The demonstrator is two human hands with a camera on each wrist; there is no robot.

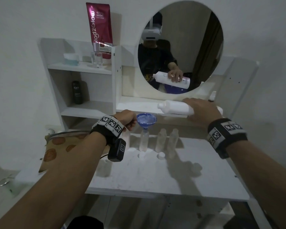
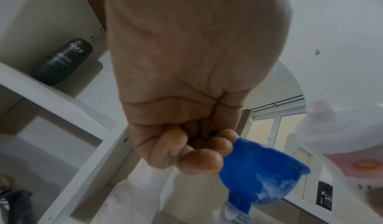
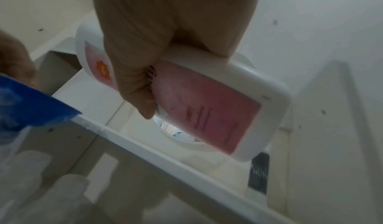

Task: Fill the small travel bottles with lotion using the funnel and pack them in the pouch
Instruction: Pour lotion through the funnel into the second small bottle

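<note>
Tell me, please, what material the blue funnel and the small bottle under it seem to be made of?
The blue funnel looks like smooth, glossy moulded plastic: even saturated colour, thin rim, white lotion smeared inside. The small bottle under its spout looks like clear or slightly frosted plastic, since the surface behind shows through it; glass cannot be excluded.

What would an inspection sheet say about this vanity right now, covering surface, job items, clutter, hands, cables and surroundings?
Surface: white vanity top, dusty-looking.
Job's things: blue funnel, lotion pooled inside, seated in a clear travel bottle; two more clear bottles beside it; two white caps in front; patterned pouch at left.
Clutter: black bottle, pink tube and jar on shelves.
Hands: left hand pinches the funnel rim; right hand grips the white lotion bottle, tipped sideways.
Cables: grey cable over the pouch.
Surroundings: round mirror, white wall.
</note>
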